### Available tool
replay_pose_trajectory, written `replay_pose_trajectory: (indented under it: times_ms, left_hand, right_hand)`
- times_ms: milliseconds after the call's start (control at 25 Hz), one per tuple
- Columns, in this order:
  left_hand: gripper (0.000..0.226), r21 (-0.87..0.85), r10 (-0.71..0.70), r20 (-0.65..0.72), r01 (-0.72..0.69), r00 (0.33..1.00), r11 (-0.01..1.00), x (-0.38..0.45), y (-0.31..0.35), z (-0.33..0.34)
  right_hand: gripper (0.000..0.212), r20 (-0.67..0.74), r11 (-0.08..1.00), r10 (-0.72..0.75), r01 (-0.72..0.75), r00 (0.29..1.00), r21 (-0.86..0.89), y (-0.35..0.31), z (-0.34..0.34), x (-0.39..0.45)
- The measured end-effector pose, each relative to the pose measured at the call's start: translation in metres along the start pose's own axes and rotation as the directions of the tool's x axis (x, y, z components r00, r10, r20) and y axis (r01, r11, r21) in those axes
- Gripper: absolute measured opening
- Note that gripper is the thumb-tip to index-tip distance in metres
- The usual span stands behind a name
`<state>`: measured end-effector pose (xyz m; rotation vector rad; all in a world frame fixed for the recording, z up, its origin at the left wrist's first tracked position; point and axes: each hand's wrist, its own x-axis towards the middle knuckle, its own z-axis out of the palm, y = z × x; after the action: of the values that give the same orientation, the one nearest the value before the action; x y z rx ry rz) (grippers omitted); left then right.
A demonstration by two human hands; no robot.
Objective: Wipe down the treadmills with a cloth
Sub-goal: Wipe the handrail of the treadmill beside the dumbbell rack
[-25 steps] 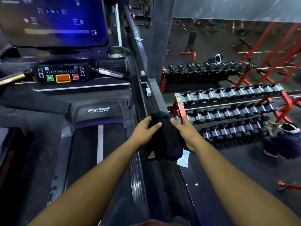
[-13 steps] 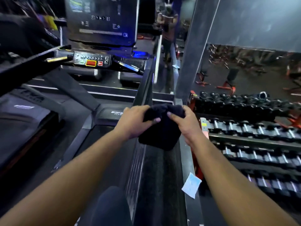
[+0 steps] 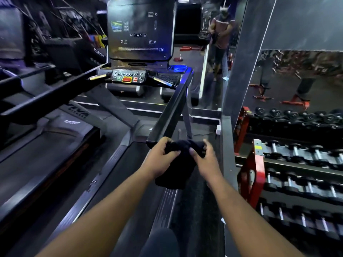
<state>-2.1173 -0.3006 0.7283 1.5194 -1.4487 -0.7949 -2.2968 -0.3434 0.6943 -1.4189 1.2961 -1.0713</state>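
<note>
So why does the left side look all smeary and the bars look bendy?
Head view: the neighbouring treadmill is motion-blurred; the wide lens bows the handrail and dumbbell rack; dim light hides folds in the dark cloth; the console screen shows glare.
</note>
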Motion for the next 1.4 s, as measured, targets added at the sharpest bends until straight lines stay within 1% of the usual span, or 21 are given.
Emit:
replay_pose_trajectory:
  times_ms: [80, 120, 200, 280, 320, 400, 440, 480, 520, 560, 600, 640, 680, 720, 800, 920, 960, 1080, 1160, 1240, 1400]
  left_hand:
    - [0.019, -0.125, -0.034, 0.008, 0.034, 0.999, 0.992, -0.001, -0.002, 0.009]
    - [0.02, -0.152, -0.031, 0.003, 0.031, 1.0, 0.988, -0.001, -0.002, 0.012]
    - [0.021, -0.098, 0.007, -0.029, -0.01, 1.0, 0.995, 0.001, -0.005, 0.01]
    - [0.024, 0.033, 0.05, -0.086, -0.047, 0.995, 0.998, 0.004, -0.008, -0.001]
    - [0.027, 0.11, 0.063, -0.123, -0.05, 0.99, 0.993, 0.006, -0.01, -0.008]
    - [0.03, 0.236, 0.064, -0.205, -0.014, 0.977, 0.972, 0.007, -0.015, -0.025]
    - [0.028, 0.28, 0.063, -0.243, 0.008, 0.968, 0.96, 0.008, -0.016, -0.032]
    - [0.026, 0.322, 0.079, -0.268, 0.013, 0.96, 0.946, 0.011, -0.017, -0.039]
    - [0.023, 0.358, 0.114, -0.286, -0.005, 0.951, 0.934, 0.015, -0.019, -0.045]
    - [0.023, 0.378, 0.156, -0.297, -0.035, 0.942, 0.925, 0.02, -0.021, -0.051]
    - [0.022, 0.353, 0.172, -0.311, -0.054, 0.935, 0.934, 0.027, -0.024, -0.059]
    - [0.02, 0.273, 0.146, -0.33, -0.054, 0.933, 0.961, 0.035, -0.027, -0.066]
    - [0.018, 0.176, 0.099, -0.34, -0.041, 0.935, 0.984, 0.041, -0.028, -0.07]
    - [0.016, 0.1, 0.055, -0.332, -0.022, 0.942, 0.995, 0.05, -0.029, -0.071]
    - [0.017, 0.036, -0.002, -0.251, 0.011, 0.968, 0.999, 0.066, -0.023, -0.067]
    - [0.044, 0.001, -0.147, -0.1, 0.148, 0.984, 0.989, 0.096, -0.009, -0.052]
    - [0.052, -0.022, -0.178, -0.068, 0.177, 0.982, 0.984, 0.103, -0.006, -0.047]
    - [0.075, -0.036, -0.161, -0.113, 0.158, 0.98, 0.987, 0.113, -0.014, -0.034]
    - [0.074, -0.043, -0.134, -0.166, 0.128, 0.977, 0.991, 0.116, -0.021, -0.031]
    - [0.068, -0.099, -0.157, -0.176, 0.141, 0.972, 0.985, 0.119, -0.024, -0.03]
    - [0.078, -0.018, -0.196, -0.159, 0.196, 0.968, 0.981, 0.124, -0.027, -0.027]
  right_hand:
    - [0.052, 0.151, 0.984, 0.118, -0.136, 0.981, 0.112, 0.018, 0.005, -0.01]
    - [0.047, 0.18, 0.98, 0.128, -0.152, 0.975, 0.126, 0.025, 0.007, -0.009]
    - [0.031, 0.149, 0.991, 0.104, -0.116, 0.983, 0.073, 0.026, 0.013, 0.002]
    - [0.02, 0.039, 0.996, -0.005, 0.009, 0.999, -0.093, 0.015, 0.022, 0.019]
    - [0.021, -0.031, 0.978, -0.1, 0.093, 0.994, -0.189, 0.006, 0.027, 0.029]
    - [0.028, -0.142, 0.881, -0.367, 0.295, 0.919, -0.369, -0.015, 0.044, 0.049]
    - [0.03, -0.157, 0.82, -0.462, 0.353, 0.873, -0.45, -0.027, 0.055, 0.058]
    - [0.033, -0.155, 0.777, -0.506, 0.371, 0.848, -0.51, -0.034, 0.071, 0.069]
    - [0.037, -0.138, 0.77, -0.496, 0.36, 0.857, -0.527, -0.04, 0.086, 0.077]
    - [0.044, -0.115, 0.809, -0.447, 0.346, 0.887, -0.475, -0.042, 0.102, 0.08]
    - [0.054, -0.078, 0.884, -0.367, 0.322, 0.927, -0.338, -0.042, 0.117, 0.077]
    - [0.065, -0.018, 0.949, -0.281, 0.274, 0.96, -0.157, -0.037, 0.13, 0.069]
    - [0.074, 0.043, 0.973, -0.223, 0.225, 0.974, -0.044, -0.027, 0.14, 0.059]
    - [0.079, 0.087, 0.977, -0.211, 0.213, 0.974, -0.007, -0.017, 0.146, 0.051]
    - [0.078, 0.135, 0.97, -0.24, 0.244, 0.961, -0.011, -0.013, 0.142, 0.062]
    - [0.062, 0.177, 0.984, -0.163, 0.174, 0.971, -0.05, -0.028, 0.132, 0.122]
    - [0.062, 0.174, 0.987, -0.139, 0.15, 0.975, -0.053, -0.033, 0.129, 0.138]
    - [0.07, 0.139, 0.985, -0.169, 0.17, 0.976, 0.001, -0.024, 0.133, 0.13]
    - [0.065, 0.131, 0.968, -0.241, 0.229, 0.962, 0.102, -0.01, 0.139, 0.093]
    - [0.062, 0.126, 0.957, -0.277, 0.263, 0.952, 0.118, -0.004, 0.14, 0.085]
    - [0.073, 0.028, 0.975, -0.144, 0.137, 0.989, 0.177, 0.003, 0.136, 0.162]
